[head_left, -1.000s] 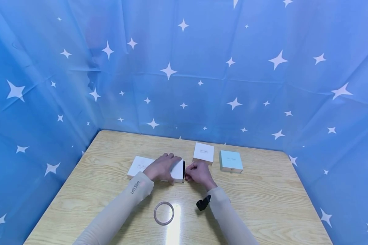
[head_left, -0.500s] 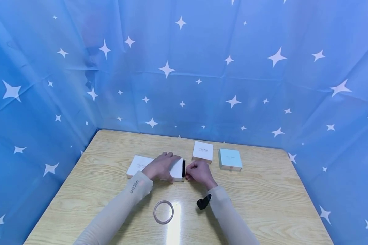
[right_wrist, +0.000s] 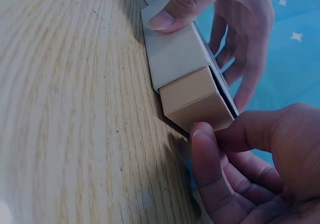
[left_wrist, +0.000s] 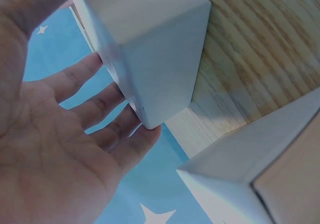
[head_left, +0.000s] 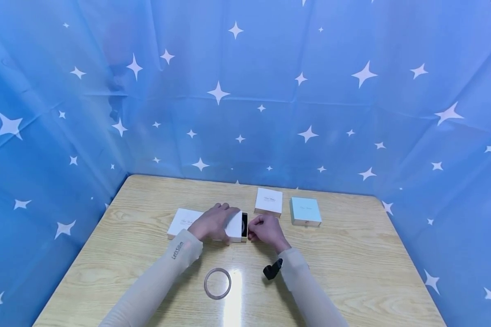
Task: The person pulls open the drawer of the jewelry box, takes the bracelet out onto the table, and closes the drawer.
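My left hand (head_left: 216, 222) spans a white box (head_left: 234, 227), thumb on its near side and fingers along its far side; in the left wrist view the fingertips touch the box (left_wrist: 162, 58). A tan drawer (right_wrist: 192, 98) sticks partway out of the box's right end, with a dark interior and part of a round rim inside. Against the drawer's end face, my right hand (head_left: 267, 230) pinches with thumb and forefinger; the small part between them is hidden. Another white box (head_left: 182, 221) lies at the left, partly behind my left hand.
Behind my right hand stands a white square box (head_left: 268, 200), with a light-blue box (head_left: 305, 210) to its right. A translucent ring (head_left: 207, 293) lies on the wooden table (head_left: 352, 263) nearer me. A starry blue curtain hangs behind.
The drawer has slid a little further out of the white box, showing more of its dark interior. Both hands keep their hold, and the head view has shifted slightly.
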Tool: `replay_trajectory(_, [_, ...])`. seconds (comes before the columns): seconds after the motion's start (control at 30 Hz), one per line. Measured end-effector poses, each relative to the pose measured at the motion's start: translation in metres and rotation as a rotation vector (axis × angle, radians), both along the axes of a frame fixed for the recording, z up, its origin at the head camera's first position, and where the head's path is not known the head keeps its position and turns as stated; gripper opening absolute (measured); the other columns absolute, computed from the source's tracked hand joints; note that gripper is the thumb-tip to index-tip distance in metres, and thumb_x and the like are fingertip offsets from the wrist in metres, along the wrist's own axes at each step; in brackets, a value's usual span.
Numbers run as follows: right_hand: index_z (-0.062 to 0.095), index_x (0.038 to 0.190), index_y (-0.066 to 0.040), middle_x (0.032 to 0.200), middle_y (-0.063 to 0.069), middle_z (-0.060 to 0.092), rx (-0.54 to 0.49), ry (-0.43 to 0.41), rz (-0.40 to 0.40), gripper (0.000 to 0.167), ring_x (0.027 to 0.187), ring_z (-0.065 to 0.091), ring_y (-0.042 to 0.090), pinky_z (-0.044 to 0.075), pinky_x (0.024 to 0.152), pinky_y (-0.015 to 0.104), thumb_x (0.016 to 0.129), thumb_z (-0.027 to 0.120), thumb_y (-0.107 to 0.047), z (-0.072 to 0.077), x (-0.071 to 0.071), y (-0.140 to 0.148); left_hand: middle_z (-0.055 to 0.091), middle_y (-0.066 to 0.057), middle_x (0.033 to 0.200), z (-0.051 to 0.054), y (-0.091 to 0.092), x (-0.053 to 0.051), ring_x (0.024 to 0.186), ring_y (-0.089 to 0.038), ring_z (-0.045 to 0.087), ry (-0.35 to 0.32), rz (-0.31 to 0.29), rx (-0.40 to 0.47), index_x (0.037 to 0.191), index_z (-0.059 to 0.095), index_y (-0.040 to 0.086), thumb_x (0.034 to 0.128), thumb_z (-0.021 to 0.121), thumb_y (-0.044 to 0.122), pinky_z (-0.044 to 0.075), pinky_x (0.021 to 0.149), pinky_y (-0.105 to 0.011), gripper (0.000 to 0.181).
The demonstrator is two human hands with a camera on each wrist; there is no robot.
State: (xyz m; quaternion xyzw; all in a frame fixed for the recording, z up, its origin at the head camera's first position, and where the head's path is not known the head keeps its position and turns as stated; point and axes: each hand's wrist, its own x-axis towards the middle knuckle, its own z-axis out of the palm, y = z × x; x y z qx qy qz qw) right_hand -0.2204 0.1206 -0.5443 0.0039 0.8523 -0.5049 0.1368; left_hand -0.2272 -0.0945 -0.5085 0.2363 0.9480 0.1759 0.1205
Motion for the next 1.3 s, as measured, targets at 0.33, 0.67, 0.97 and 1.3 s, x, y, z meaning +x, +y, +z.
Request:
replay_trajectory(0.33, [0.075,0.091,-0.002,0.073,0.009,0.075,0.002,-0.006,0.003,0.015,0.063,0.071,0.015,0.061,0.063,0.03,0.096,0.062,-0.007,-0.001,0.005,0.005,0.057,-0.006,0.136,-0.002,0.0,0.003,0.125,-0.03,0.051,-0.015,-0.006,0.024,0.153,0.048,0.019,0.0596,0.099,0.025,0.049,0.105,-0.045,0.106])
replay_trajectory(0.67, [0.075,0.092,-0.001,0.075,0.011,0.075,-0.012,-0.002,0.007,0.015,0.065,0.072,0.017,0.061,0.063,0.03,0.096,0.061,-0.006,0.0,0.006,0.012,0.057,-0.007,0.136,-0.002,0.0,0.002,0.125,-0.028,0.051,-0.01,-0.013,0.024,0.153,0.047,0.018,0.0602,0.098,0.024,0.049,0.104,-0.044,0.106])
replay_trajectory(0.97, [0.074,0.093,-0.001,0.077,0.01,0.075,-0.014,-0.029,-0.036,0.014,0.067,0.073,0.016,0.062,0.065,0.03,0.097,0.062,-0.005,0.0,0.005,0.021,0.058,-0.006,0.135,-0.003,0.0,0.0,0.125,-0.029,0.052,-0.009,-0.006,0.038,0.152,0.048,0.019,0.0578,0.099,0.024,0.049,0.105,-0.045,0.107])
replay_trajectory(1.3, [0.076,0.093,-0.002,0.075,0.009,0.075,0.002,-0.008,-0.05,0.015,0.065,0.072,0.016,0.062,0.064,0.031,0.097,0.063,-0.007,0.001,0.004,0.028,0.057,-0.006,0.135,-0.001,-0.002,-0.001,0.125,-0.028,0.051,0.001,-0.011,0.031,0.153,0.048,0.019,0.0601,0.099,0.024,0.049,0.105,-0.044,0.106])
